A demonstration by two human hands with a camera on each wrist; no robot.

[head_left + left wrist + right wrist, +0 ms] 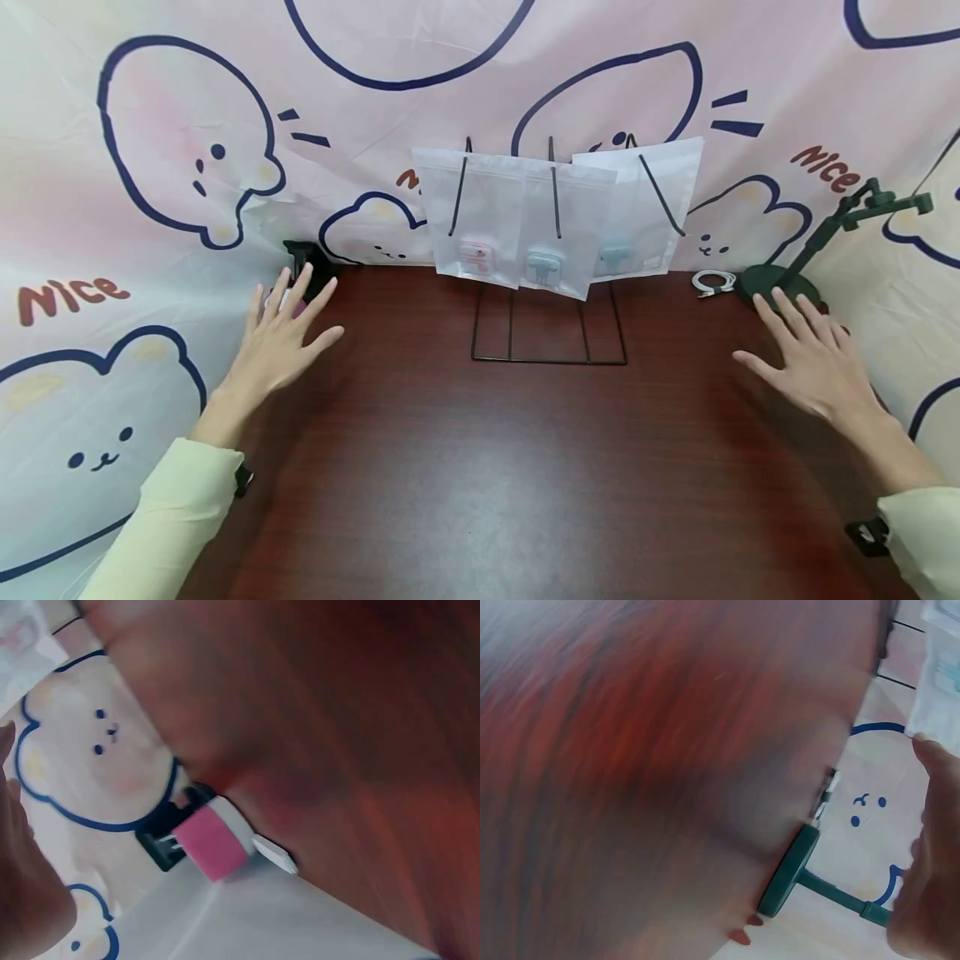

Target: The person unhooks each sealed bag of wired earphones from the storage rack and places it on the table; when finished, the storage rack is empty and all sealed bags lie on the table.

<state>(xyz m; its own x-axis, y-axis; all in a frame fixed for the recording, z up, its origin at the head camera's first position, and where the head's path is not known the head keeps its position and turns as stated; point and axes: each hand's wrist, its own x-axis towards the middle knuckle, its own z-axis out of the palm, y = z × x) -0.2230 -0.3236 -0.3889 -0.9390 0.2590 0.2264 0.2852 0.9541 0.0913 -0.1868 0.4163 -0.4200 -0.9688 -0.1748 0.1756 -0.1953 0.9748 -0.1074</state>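
My left hand (279, 343) is spread with straight fingers over the table's left side and holds nothing. Just beyond its fingertips, partly hidden by them, are a black object (311, 260) and a pink and white block (214, 844). On the other side my right hand (813, 362) is spread too, fingers straight, near the green stand (776, 282). Between them at the back, a black wire rack (551, 361) carries three translucent zip bags (480, 208). One bag has a small pink item (476, 258) inside; the others contain light blue items (543, 268).
A coiled white cable (712, 283) lies beside the green stand's round base. The dark wooden table (480, 467) meets a cartoon-printed cloth (375, 125) at the back and sides. In the left wrist view, a flat white piece (275, 853) lies next to the pink and white block.
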